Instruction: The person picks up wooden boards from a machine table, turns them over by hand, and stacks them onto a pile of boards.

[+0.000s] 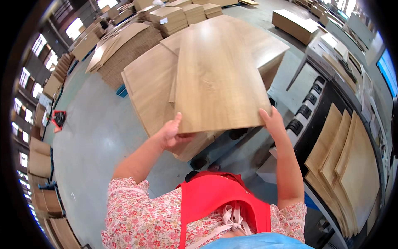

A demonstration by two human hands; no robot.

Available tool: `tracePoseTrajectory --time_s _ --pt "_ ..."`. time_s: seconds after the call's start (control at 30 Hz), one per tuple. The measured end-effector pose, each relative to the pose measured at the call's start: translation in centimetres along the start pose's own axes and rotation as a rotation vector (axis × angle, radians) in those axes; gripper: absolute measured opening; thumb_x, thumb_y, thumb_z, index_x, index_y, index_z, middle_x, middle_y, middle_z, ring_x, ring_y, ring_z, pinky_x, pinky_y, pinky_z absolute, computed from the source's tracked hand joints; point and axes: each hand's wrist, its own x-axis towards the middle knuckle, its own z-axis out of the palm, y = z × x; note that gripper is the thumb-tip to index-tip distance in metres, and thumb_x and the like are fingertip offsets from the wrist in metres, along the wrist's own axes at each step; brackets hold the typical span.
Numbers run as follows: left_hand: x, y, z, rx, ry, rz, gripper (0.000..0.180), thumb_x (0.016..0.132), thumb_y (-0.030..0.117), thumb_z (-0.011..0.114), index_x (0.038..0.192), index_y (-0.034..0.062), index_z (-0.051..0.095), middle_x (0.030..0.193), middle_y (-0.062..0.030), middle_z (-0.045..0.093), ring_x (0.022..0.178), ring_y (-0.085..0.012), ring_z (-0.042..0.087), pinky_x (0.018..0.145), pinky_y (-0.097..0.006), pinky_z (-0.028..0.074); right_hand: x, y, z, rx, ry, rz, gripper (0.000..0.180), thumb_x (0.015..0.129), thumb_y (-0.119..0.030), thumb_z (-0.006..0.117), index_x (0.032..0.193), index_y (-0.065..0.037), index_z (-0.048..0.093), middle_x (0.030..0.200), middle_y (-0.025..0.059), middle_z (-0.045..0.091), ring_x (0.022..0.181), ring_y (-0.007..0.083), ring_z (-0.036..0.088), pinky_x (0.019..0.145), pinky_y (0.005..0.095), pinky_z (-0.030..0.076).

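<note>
At frame centre, the left hand [171,133] and right hand [271,120] are gripping the wooden panel [219,79] by its near corners, fingers curled under, thumbs on top, balancing it above the panel stack [149,91].

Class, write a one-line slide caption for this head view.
Both hands, left hand and right hand, lift a wood-grain panel above a stack of panels.

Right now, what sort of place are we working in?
Probably a wood-panel or furniture factory floor: both hands, left hand and right hand, hold a wood-grain panel above a panel stack; more stacks stand on the concrete floor.
</note>
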Motion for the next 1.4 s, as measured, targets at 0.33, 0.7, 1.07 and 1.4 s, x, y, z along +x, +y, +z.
tracePoseTrajectory --time_s 0.33,0.7,1.07,1.4 --pt "0.0 -5.9 5.1 -0.047 -0.667 -0.003 0.051 0.097 0.047 0.039 0.127 0.0059 0.048 0.116 -0.0119 0.061 0.094 -0.022 0.062 0.08 -0.035 0.053 -9.8 0.7 3.7 1.222 0.034 0.374 0.041 0.093 -0.042 0.052 0.12 -0.012 0.051 0.109 0.003 0.06 0.092 0.0167 0.058 0.079 0.0326 0.048" --pt "1.9 -8.0 11.1 0.436 -0.926 -0.111 0.053 0.096 0.049 0.042 0.113 0.0011 0.057 0.1 -0.0087 0.063 0.086 -0.0173 0.059 0.078 -0.032 0.049 -14.7 0.6 3.7 0.939 0.12 0.268 0.038 0.094 -0.02 0.054 0.125 -0.001 0.046 0.118 0.0103 0.058 0.102 0.0216 0.06 0.082 0.0351 0.051" --pt "7.0 -2.2 6.7 -0.259 -0.468 0.161 0.045 0.094 0.044 0.049 0.122 0.0083 0.051 0.117 -0.0094 0.06 0.109 -0.022 0.056 0.093 -0.041 0.046 -21.1 2.8 1.1 0.974 0.3 0.254 0.041 0.096 -0.023 0.051 0.127 0.002 0.045 0.126 0.0115 0.055 0.113 0.0232 0.055 0.096 0.0371 0.043" --pt "7.5 -2.1 6.4 -0.231 -0.515 0.248 0.043 0.096 0.035 0.049 0.128 0.0061 0.046 0.125 -0.0076 0.056 0.114 -0.0212 0.055 0.097 -0.04 0.044 -21.1 2.2 1.2 1.039 0.361 0.318 0.045 0.099 -0.032 0.043 0.129 0.001 0.045 0.129 0.0094 0.053 0.116 0.0222 0.053 0.097 0.0364 0.042"
